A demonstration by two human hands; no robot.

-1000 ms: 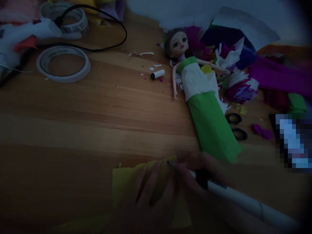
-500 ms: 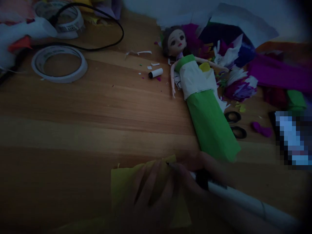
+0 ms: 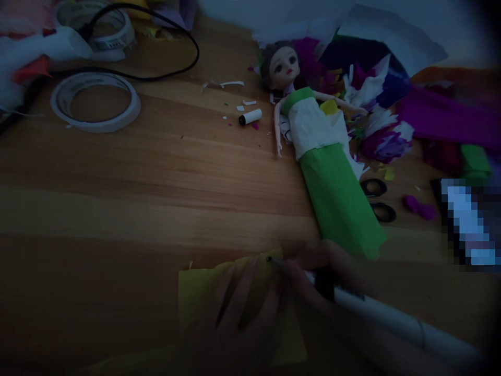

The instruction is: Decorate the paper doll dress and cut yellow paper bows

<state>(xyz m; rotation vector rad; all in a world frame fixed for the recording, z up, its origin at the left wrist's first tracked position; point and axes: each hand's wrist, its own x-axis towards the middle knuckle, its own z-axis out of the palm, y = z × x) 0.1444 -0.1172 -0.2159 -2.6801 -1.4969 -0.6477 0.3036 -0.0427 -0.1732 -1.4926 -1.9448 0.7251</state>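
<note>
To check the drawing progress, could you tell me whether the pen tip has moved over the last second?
No: the pen tip sits at the same spot near the yellow paper's top edge.

Bare wood table [image 3: 156, 183] runs wide across the middle of the frame; my hands can pass freely there. Upper left is blocked by tape rolls [image 3: 96, 102] and a black cable [image 3: 172, 31]. Centre right, the doll [image 3: 317, 151] lies diagonally, scissors [image 3: 378, 201] just beside it. Crepe paper heap [image 3: 383, 104] fills upper right. Marker cap [image 3: 250, 117] sits mid-top.
</note>
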